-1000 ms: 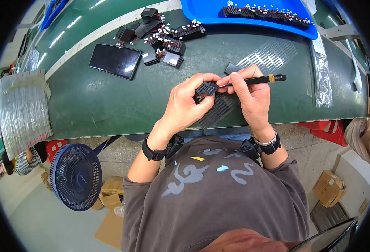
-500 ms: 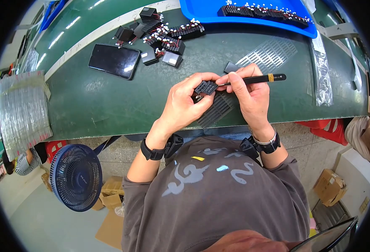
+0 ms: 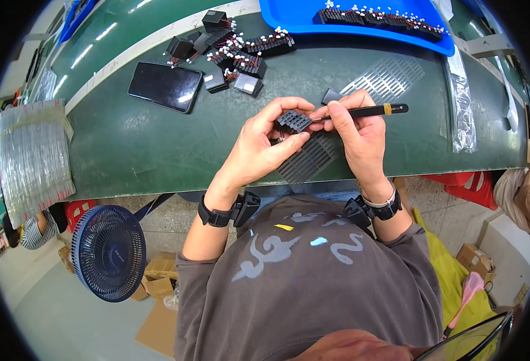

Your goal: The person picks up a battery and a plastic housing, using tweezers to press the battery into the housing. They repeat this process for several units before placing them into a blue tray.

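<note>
My left hand [image 3: 250, 147] is closed around a short stack of small black blocks [image 3: 293, 122], the thumb below and the fingers above. Slotted ends of the blocks face up, and a bit of wiring peeks out under them. In my right hand [image 3: 364, 135] is a pair of black tweezers [image 3: 367, 112] with a yellow band near its rear end. Their tip points left and meets the right edge of the stack. Beneath the hands lies a dark strip of slotted sheet [image 3: 309, 159]. One dark block [image 3: 331, 96] rests just beyond my right fingers.
Black blocks with white connectors [image 3: 235, 54] are heaped behind a phone [image 3: 164, 87]. A blue tray [image 3: 289, 21] at the back holds a row of similar blocks. Pale slotted sheet [image 3: 385, 78] lies at right. A fan [image 3: 108, 253] stands left of me; another person's arm [image 3: 520, 198] shows far right.
The stack has tilted slightly and shifted a little left in my left hand. The tweezers stay at its edge. Yellow-green cloth and a pink object have come into view at lower right.
</note>
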Demonstrator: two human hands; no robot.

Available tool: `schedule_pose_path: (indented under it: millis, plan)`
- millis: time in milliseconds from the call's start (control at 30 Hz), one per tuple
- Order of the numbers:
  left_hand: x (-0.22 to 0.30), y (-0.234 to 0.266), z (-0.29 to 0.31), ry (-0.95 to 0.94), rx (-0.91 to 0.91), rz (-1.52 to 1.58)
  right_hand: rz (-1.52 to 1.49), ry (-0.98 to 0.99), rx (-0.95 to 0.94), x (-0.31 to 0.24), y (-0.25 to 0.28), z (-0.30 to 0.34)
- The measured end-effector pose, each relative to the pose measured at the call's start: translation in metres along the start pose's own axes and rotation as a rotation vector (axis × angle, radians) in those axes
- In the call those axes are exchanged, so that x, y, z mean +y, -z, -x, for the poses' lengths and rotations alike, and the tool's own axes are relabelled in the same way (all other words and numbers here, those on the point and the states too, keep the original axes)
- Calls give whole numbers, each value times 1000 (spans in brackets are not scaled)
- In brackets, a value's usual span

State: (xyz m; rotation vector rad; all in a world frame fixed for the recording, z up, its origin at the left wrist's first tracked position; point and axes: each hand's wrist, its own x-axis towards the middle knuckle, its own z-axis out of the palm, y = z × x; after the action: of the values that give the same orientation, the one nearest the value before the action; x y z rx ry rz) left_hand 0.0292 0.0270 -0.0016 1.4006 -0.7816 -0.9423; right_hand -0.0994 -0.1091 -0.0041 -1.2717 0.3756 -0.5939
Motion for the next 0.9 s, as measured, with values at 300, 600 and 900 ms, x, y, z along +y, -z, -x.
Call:
schedule_pose_path:
  millis: [300, 600, 900]
  plan:
    - [6, 2, 1, 71, -57, 11, -43, -13, -4, -1, -1, 1]
    - [5, 5, 1, 54, -93, 0, -54, -24, -29, -2, 0, 1]
    - [2, 3, 1, 49, -87, 78, 93, 137, 27, 0, 3, 4]
